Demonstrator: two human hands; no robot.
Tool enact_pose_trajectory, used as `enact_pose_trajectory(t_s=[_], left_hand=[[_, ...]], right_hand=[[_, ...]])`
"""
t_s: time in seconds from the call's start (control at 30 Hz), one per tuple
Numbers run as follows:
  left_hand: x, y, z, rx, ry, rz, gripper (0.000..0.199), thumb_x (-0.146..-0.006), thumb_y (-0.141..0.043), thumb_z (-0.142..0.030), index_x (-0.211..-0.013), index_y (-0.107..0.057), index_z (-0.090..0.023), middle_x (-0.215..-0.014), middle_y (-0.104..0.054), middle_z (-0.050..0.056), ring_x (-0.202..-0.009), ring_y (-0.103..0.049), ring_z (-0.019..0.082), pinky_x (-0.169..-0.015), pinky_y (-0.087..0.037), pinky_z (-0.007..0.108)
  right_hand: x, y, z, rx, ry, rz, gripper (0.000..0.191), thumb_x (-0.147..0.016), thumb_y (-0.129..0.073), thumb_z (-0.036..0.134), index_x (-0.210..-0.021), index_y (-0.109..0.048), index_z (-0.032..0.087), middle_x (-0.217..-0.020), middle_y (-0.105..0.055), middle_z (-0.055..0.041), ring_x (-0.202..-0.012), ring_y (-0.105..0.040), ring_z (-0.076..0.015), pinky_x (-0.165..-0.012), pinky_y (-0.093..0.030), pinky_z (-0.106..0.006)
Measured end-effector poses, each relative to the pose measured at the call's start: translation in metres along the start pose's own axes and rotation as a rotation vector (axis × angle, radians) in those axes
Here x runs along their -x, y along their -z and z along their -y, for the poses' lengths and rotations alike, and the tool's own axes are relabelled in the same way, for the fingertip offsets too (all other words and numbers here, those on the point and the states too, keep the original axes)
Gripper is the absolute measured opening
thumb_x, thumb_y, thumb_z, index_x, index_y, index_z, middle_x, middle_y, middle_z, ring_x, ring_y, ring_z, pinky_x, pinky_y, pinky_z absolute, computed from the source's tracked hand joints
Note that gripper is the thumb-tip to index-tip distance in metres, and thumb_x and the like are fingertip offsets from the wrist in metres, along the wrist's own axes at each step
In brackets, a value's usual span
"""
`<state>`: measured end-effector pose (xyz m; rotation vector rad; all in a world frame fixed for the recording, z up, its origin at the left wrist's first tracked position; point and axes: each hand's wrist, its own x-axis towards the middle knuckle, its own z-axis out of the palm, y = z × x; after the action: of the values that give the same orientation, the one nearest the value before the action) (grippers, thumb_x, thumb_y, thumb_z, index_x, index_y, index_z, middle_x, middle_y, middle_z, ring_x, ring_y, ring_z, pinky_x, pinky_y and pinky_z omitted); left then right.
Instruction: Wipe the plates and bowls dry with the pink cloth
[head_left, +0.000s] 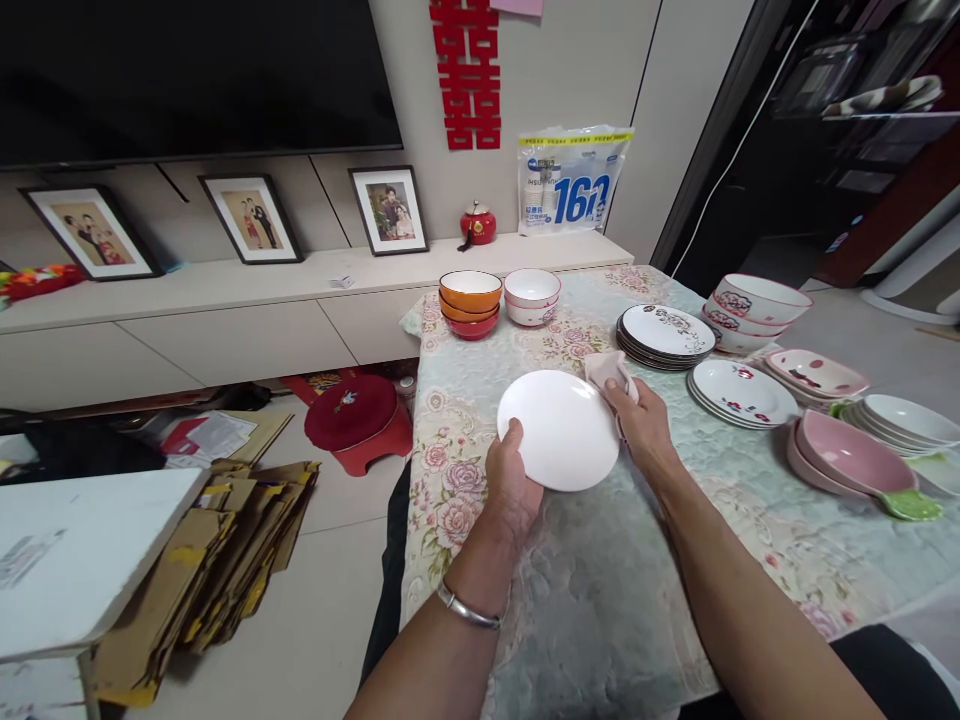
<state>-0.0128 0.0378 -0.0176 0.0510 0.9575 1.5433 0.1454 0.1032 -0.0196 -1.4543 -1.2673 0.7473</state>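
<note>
A plain white plate [559,430] is held above the flowered tablecloth, its flat side tilted towards me. My left hand [513,475] grips its lower left edge, thumb on top and the other fingers hidden beneath. At the upper right rim, my right hand [639,415] is closed round a pale pink cloth [604,371], which touches the plate's edge. Closest to the right hand are a stack of dark-rimmed plates [667,332] and a stack of white plates with red flowers [742,392].
Orange and red bowls [470,297] and white bowls [532,295] stand at the table's back left. Patterned bowls [757,305], square dishes [817,372] and pink bowls [847,450] fill the right side. Left on the floor are a red stool [351,415] and flattened cardboard [217,560].
</note>
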Motion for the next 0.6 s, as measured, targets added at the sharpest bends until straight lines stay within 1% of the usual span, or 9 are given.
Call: enact_pose_trajectory(t_s=[0.07, 0.13, 0.2, 0.23, 0.3, 0.37, 0.43, 0.53, 0.6], left_hand=[[0.002, 0.000, -0.001, -0.025, 0.016, 0.007, 0.033, -0.087, -0.061, -0.028, -0.112, -0.064, -0.006, -0.096, -0.076, 0.018, -0.090, -0.073, 0.028, -0.087, -0.057, 0.044], [0.004, -0.001, -0.001, -0.049, 0.031, 0.012, 0.033, -0.087, -0.061, -0.026, -0.113, -0.064, -0.006, -0.096, -0.076, 0.017, -0.090, -0.073, 0.028, -0.087, -0.057, 0.044], [0.004, 0.000, -0.001, -0.066, 0.037, 0.021, 0.034, -0.087, -0.061, -0.025, -0.114, -0.063, -0.006, -0.097, -0.076, 0.017, -0.089, -0.073, 0.027, -0.087, -0.057, 0.043], [0.004, 0.000, -0.001, -0.071, 0.041, 0.028, 0.034, -0.086, -0.061, -0.026, -0.115, -0.063, -0.006, -0.097, -0.076, 0.017, -0.089, -0.073, 0.027, -0.086, -0.057, 0.043], [0.003, 0.000, 0.000, -0.076, 0.048, 0.045, 0.036, -0.086, -0.062, -0.026, -0.116, -0.063, -0.007, -0.096, -0.076, 0.017, -0.088, -0.073, 0.027, -0.086, -0.057, 0.042], [0.003, 0.001, 0.000, -0.076, 0.048, 0.066, 0.036, -0.085, -0.062, -0.026, -0.116, -0.064, -0.007, -0.096, -0.076, 0.016, -0.088, -0.073, 0.027, -0.085, -0.057, 0.041], [0.003, 0.000, -0.001, -0.069, 0.040, 0.079, 0.035, -0.085, -0.060, -0.025, -0.116, -0.065, -0.008, -0.097, -0.076, 0.016, -0.088, -0.073, 0.026, -0.085, -0.057, 0.040], [0.004, -0.002, 0.000, -0.063, 0.034, 0.061, 0.034, -0.086, -0.058, -0.024, -0.115, -0.065, -0.008, -0.097, -0.076, 0.015, -0.086, -0.073, 0.025, -0.084, -0.056, 0.038], [0.004, -0.003, 0.000, -0.052, 0.023, 0.053, 0.032, -0.087, -0.057, -0.024, -0.113, -0.067, -0.009, -0.096, -0.076, 0.014, -0.084, -0.072, 0.023, -0.084, -0.056, 0.036]], right_hand=[[0.000, 0.002, 0.002, 0.155, 0.148, -0.077, 0.042, -0.083, -0.057, 0.052, -0.100, -0.069, 0.016, -0.085, -0.069, -0.0065, -0.075, -0.059, -0.0227, -0.070, -0.046, -0.036], [0.001, 0.001, 0.003, 0.254, 0.277, -0.118, 0.042, -0.084, -0.055, 0.048, -0.107, -0.069, 0.016, -0.097, -0.070, -0.0100, -0.086, -0.060, -0.0263, -0.080, -0.047, -0.041], [0.003, 0.000, 0.004, 0.303, 0.380, -0.117, 0.042, -0.087, -0.053, 0.046, -0.113, -0.067, 0.016, -0.105, -0.070, -0.0124, -0.094, -0.061, -0.0285, -0.085, -0.047, -0.043], [0.004, -0.001, 0.003, 0.322, 0.419, -0.087, 0.043, -0.088, -0.051, 0.046, -0.116, -0.066, 0.016, -0.107, -0.069, -0.0131, -0.097, -0.061, -0.0290, -0.087, -0.047, -0.043], [0.006, -0.003, 0.001, 0.371, 0.490, 0.039, 0.046, -0.090, -0.051, 0.048, -0.121, -0.064, 0.017, -0.111, -0.068, -0.0144, -0.103, -0.061, -0.0305, -0.090, -0.047, -0.044], [0.008, -0.006, 0.000, 0.440, 0.549, 0.219, 0.052, -0.090, -0.051, 0.052, -0.126, -0.062, 0.016, -0.118, -0.067, -0.0159, -0.110, -0.059, -0.0324, -0.095, -0.046, -0.046], [0.013, -0.010, 0.000, 0.515, 0.588, 0.359, 0.054, -0.092, -0.049, 0.053, -0.129, -0.061, 0.016, -0.125, -0.064, -0.0173, -0.118, -0.056, -0.0338, -0.101, -0.044, -0.049], [0.022, -0.017, 0.005, 0.575, 0.593, 0.469, 0.053, -0.097, -0.042, 0.049, -0.134, -0.058, 0.015, -0.136, -0.058, -0.0190, -0.128, -0.051, -0.0338, -0.107, -0.041, -0.051], [0.028, -0.020, 0.009, 0.562, 0.589, 0.534, 0.052, -0.098, -0.040, 0.046, -0.136, -0.056, 0.015, -0.141, -0.054, -0.0189, -0.133, -0.047, -0.0331, -0.108, -0.040, -0.051]])
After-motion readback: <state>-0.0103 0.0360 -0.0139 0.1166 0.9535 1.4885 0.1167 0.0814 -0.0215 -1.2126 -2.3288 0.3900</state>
